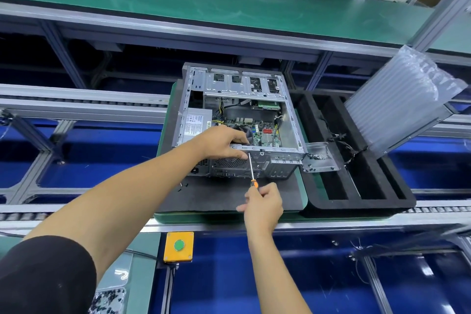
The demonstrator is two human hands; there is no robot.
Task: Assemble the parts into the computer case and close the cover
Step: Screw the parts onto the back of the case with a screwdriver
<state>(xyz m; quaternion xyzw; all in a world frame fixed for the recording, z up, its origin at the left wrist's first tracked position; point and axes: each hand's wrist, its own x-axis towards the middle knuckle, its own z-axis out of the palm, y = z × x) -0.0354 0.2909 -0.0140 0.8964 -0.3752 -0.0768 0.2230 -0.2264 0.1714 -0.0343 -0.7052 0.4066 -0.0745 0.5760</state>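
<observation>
The computer case (237,120) lies on its side with the cover off, on a dark grey foam mat (229,194) that sits on a green pallet (309,194) carried by the conveyor bench (84,104), whose aluminium rails run left to right; inside it show the grey power supply (195,122) at the left, the green motherboard (257,129) in the middle and a drive cage (242,83) along the far side; the left hand (223,141) grips the near top edge of the case, fingers curled over the rim and thumb below it; the right hand (263,205) holds the orange handle of a screwdriver (251,169), fingers closed round it, the shaft angled up so the tip meets the rear edge of the case just beside the left thumb; a small metal bracket tray (319,158) with loose screws in it rests just right of the case; a black foam tray (356,160) with long slots lies beside it, and a clear air-cushion sheet (402,102) leans up from its far right corner; behind runs a raised green shelf (204,0); below the near rail a yellow box with a green button (179,246) is fixed, with blue panels (254,275) beneath.
</observation>
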